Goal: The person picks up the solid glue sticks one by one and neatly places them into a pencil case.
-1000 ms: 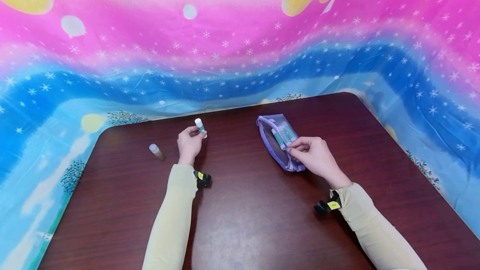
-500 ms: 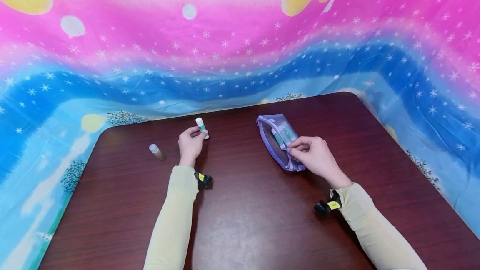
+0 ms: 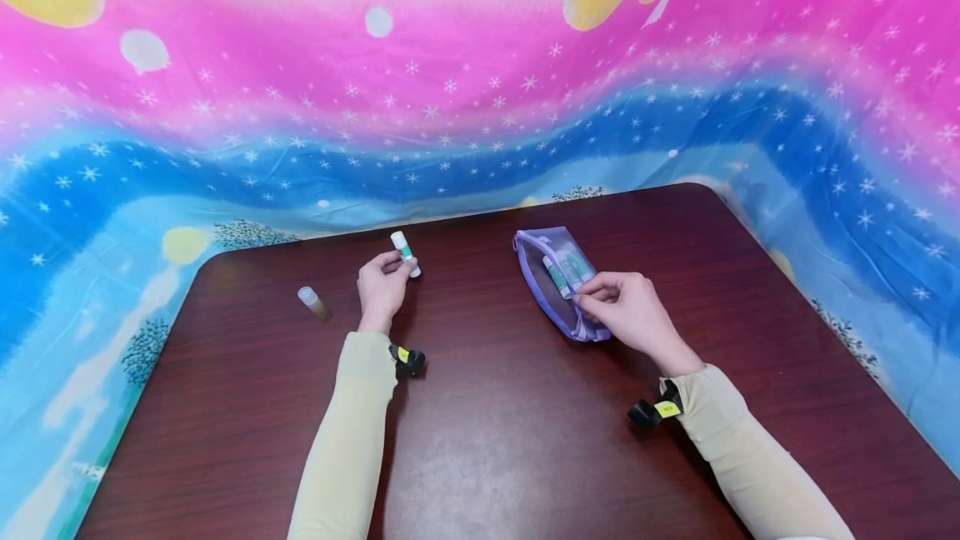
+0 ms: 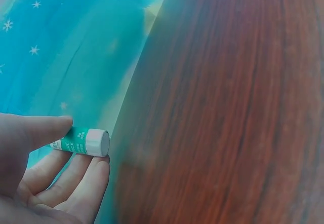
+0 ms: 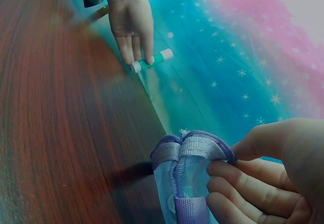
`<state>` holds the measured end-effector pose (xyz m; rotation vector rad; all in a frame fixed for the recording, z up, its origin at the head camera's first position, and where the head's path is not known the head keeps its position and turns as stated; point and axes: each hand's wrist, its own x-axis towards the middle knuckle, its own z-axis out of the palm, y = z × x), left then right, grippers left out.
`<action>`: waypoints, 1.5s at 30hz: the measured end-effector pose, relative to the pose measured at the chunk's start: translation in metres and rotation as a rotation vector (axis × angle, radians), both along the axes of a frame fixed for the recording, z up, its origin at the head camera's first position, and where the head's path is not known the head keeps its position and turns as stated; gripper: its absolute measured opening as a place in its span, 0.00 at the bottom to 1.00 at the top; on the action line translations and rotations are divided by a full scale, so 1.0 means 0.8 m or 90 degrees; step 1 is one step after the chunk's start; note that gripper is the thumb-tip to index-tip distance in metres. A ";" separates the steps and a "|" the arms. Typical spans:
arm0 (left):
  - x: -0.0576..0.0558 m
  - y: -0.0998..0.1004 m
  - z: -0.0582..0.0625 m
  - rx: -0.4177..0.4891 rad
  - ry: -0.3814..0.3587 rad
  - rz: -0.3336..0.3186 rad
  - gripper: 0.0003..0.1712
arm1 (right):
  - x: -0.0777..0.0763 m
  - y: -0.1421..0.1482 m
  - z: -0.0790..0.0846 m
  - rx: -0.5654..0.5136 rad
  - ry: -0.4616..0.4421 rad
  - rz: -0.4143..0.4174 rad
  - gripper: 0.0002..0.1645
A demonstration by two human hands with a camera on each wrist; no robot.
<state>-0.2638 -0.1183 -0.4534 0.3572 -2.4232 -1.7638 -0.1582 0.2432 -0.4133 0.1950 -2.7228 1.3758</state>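
My left hand point(image 3: 381, 288) pinches a white glue stick point(image 3: 406, 247) with a green label between thumb and fingertips, above the table's far left part. In the left wrist view the thumb lies across the label of the glue stick point(image 4: 76, 140), and one white end sticks out past the fingers. On the right, a purple mesh zip pouch point(image 3: 534, 273) has its mouth spread. My right hand point(image 3: 636, 311) pinches its near edge; the right wrist view shows thumb and index finger on the purple trim point(image 5: 223, 150). Through the mesh, green-and-white glue sticks point(image 3: 558, 277) show inside.
A small translucent cylinder point(image 3: 308, 298) with a whitish top stands on the dark red wooden table point(image 3: 465, 440), left of my left hand. A colourful printed cloth point(image 3: 450, 107) hangs behind the table's far edge. Black wrist cameras point(image 3: 408, 359) sit at both cuffs.
My left hand has shifted slightly to the right, and the glue stick in it leans a little more. The right hand and the pouch have stayed in place.
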 end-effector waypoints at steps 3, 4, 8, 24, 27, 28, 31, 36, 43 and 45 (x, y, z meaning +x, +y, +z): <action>0.002 0.001 0.001 0.012 -0.004 -0.003 0.23 | 0.001 0.000 0.001 0.000 -0.001 0.000 0.04; 0.002 0.001 0.002 0.014 -0.005 -0.004 0.23 | 0.001 0.000 0.001 0.000 -0.001 0.000 0.04; 0.004 0.003 0.005 0.023 -0.009 -0.006 0.23 | 0.001 0.000 0.001 0.000 -0.001 0.003 0.04; 0.010 0.014 0.004 0.083 0.014 -0.020 0.23 | 0.001 0.000 0.000 -0.006 0.000 0.003 0.04; 0.012 0.018 0.006 0.093 0.020 -0.028 0.23 | 0.001 0.001 0.000 -0.006 0.002 0.003 0.04; 0.013 0.019 0.006 0.095 0.022 -0.030 0.23 | 0.001 0.001 0.000 -0.007 0.002 0.003 0.04; 0.014 0.024 0.007 0.103 0.022 -0.039 0.23 | 0.001 0.001 0.000 -0.006 0.001 0.002 0.04; 0.017 0.030 0.004 0.115 0.015 -0.049 0.23 | 0.001 0.002 0.000 -0.004 0.001 0.001 0.04; 0.019 0.039 0.000 0.123 0.027 -0.056 0.21 | 0.001 0.002 0.000 -0.003 0.003 0.001 0.04; 0.020 0.041 0.000 0.124 0.027 -0.059 0.21 | 0.001 0.002 0.000 -0.003 0.004 0.001 0.04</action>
